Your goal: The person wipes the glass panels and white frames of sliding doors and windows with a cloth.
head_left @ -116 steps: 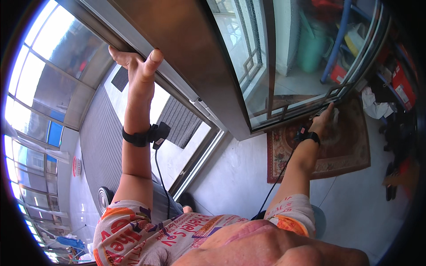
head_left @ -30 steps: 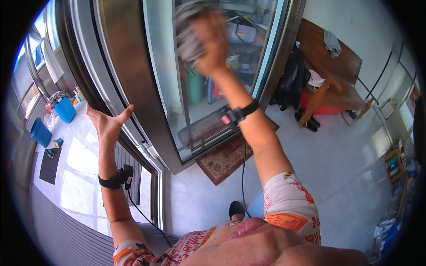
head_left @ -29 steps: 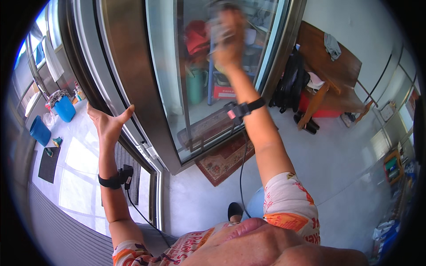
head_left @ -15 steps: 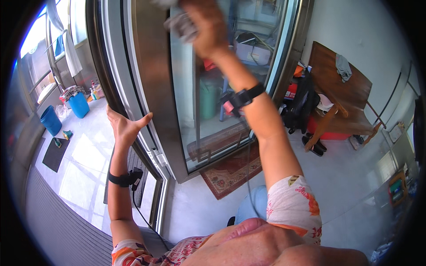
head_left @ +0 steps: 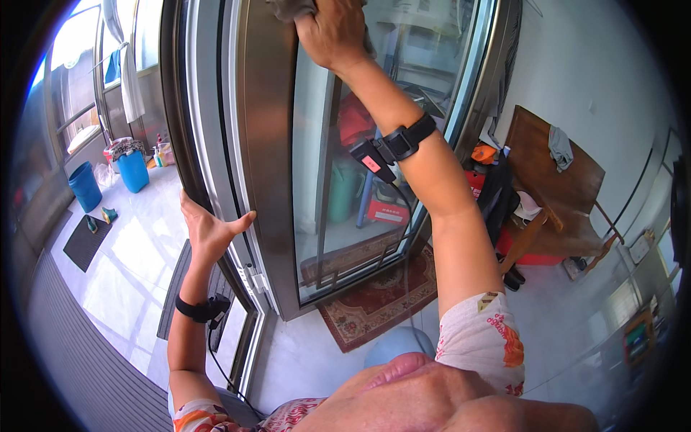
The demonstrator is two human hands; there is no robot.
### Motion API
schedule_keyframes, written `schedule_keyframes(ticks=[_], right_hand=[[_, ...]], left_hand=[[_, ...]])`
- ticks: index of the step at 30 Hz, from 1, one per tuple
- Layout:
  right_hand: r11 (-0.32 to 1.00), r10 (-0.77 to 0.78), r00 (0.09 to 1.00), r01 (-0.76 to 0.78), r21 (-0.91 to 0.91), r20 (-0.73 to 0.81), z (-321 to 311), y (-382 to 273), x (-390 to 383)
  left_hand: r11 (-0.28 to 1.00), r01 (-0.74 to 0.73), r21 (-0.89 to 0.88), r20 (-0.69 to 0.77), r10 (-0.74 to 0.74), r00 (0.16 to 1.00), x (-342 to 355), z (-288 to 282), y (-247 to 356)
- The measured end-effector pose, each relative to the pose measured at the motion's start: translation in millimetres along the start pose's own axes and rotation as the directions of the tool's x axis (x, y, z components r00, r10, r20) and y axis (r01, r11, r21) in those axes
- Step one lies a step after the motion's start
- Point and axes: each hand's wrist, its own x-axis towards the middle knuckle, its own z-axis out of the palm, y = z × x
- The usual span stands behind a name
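My right hand [head_left: 332, 32] is raised high, pressing a grey cloth [head_left: 291, 7] against the upper part of a metal-framed glass door [head_left: 268, 108]. Part of the cloth is cut off by the picture's top edge, and some shows past the right side of the hand. Lower and to the left, my left hand [head_left: 210, 234] grips the edge of the door frame [head_left: 209, 108], its thumb on the near side and its fingers round the outer side. Each wrist wears a black strap with a small cabled device.
A patterned red rug [head_left: 378, 313] lies below the door. At right stand a wooden bench [head_left: 558, 155] with a grey cloth on it, a dark bag and shoes. Beyond the frame at left are blue bins [head_left: 132, 171] and a dark mat [head_left: 86, 243].
My right hand and the cloth have shifted slightly right along the door's upper part. My left hand keeps its grip on the frame. The view has turned a little.
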Motion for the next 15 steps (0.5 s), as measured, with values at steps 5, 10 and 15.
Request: schedule_keyframes(ticks=[5,10,15], right_hand=[[0.893,0.449,0.889,-0.448,0.038,-0.090,-79.2,133.9,-35.5],[0.608,0.765,0.508,-0.773,0.181,-0.396,-133.2,254.1,-8.8],[0.987,-0.156,0.967,0.159,-0.002,-0.202,2.2,84.4,81.8]], left_hand=[[0.998,-0.056,0.023,-0.040,0.057,0.998,2.7,10.5,7.0],[0.999,-0.039,-0.007,0.047,0.040,0.998,12.4,37.8,20.8],[0.998,-0.050,-0.035,0.007,0.050,0.999,7.4,19.6,10.4]])
